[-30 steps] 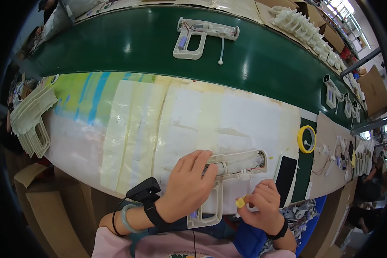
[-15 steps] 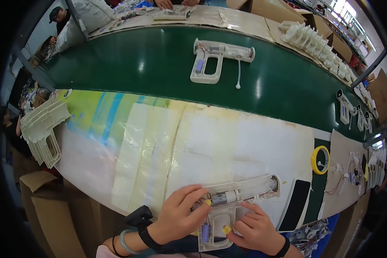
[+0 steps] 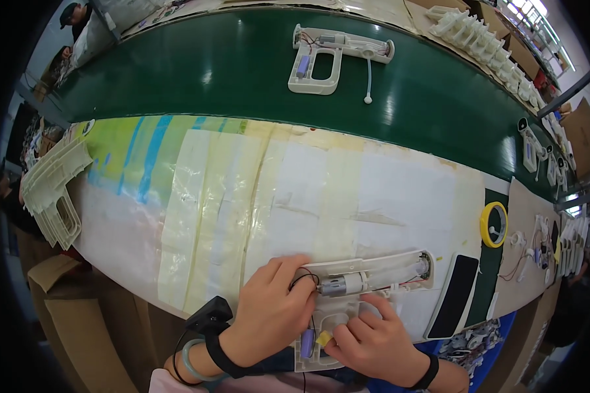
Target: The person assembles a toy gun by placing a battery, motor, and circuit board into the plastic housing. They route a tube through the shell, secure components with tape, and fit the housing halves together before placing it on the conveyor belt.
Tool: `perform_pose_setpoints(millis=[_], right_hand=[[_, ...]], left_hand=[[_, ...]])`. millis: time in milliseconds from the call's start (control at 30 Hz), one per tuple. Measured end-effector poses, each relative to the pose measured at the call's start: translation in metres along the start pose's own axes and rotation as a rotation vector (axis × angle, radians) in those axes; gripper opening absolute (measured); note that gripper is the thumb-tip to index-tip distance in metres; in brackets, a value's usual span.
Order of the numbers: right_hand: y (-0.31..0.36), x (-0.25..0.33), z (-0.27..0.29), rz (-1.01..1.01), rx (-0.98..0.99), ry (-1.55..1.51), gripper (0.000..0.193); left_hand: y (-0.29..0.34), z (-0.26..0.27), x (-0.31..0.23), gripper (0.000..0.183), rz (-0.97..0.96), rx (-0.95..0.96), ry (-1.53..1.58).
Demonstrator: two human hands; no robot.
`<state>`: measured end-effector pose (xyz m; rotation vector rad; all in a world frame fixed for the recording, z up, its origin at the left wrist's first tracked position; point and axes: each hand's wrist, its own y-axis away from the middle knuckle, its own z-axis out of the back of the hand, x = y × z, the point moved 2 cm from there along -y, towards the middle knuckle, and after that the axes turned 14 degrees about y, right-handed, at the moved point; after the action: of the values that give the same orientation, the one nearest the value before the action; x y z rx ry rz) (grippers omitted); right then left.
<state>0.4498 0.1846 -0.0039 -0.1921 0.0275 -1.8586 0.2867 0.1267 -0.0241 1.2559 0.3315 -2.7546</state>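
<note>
Fingers of your left hand [image 3: 269, 313] curled over the left end of the opened white housing [image 3: 380, 278]; whether they were clamped on it, I cannot tell. Your right hand [image 3: 377, 347] held its index finger out to the housing's lower edge, apart from the thumb, whose tip wore a yellow cover [image 3: 324, 338].

Far left of the housing and well beyond it, a person [image 3: 80, 21] in a dark cap was in the room. Brown cardboard [image 3: 88, 337] stood to its lower left. Around the housing, your worktop [image 3: 400, 190] bore white and yellowish sheeting, green and blue toward the left; beyond it ran a glossy green strip [image 3: 229, 72]. To its lower right sat a blue bin [image 3: 501, 340] of small parts.

Counted left to right: one stack of white shells [image 3: 54, 187], far left of the housing, too tight to number; one purple cell [image 3: 307, 344] in its handle; one silver motor [image 3: 334, 286] in its body; one second housing [image 3: 359, 47] beyond it; one phone [image 3: 453, 291] near its right end; then one yellow tape roll [image 3: 484, 224].
</note>
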Motion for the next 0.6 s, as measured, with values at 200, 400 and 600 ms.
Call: perform_pose_setpoints(millis=[200, 400, 600], right_hand=[[0.0005, 0.0028, 0.0005, 0.011, -0.002, 0.040, 0.028], [-0.0007, 0.0013, -0.0030, 0.017, 0.047, 0.036, 0.026], [0.0001, 0.0047, 0.0001, 0.048, 0.066, 0.105, 0.026]], left_hand=[[0.0028, 0.0028, 0.0020, 0.020, -0.004, 0.025, 0.092], [0.0041, 0.0021, 0.0070, 0.020, 0.008, 0.029, 0.135], [0.0061, 0.0025, 0.0075, 0.019, 0.012, 0.029, 0.180]])
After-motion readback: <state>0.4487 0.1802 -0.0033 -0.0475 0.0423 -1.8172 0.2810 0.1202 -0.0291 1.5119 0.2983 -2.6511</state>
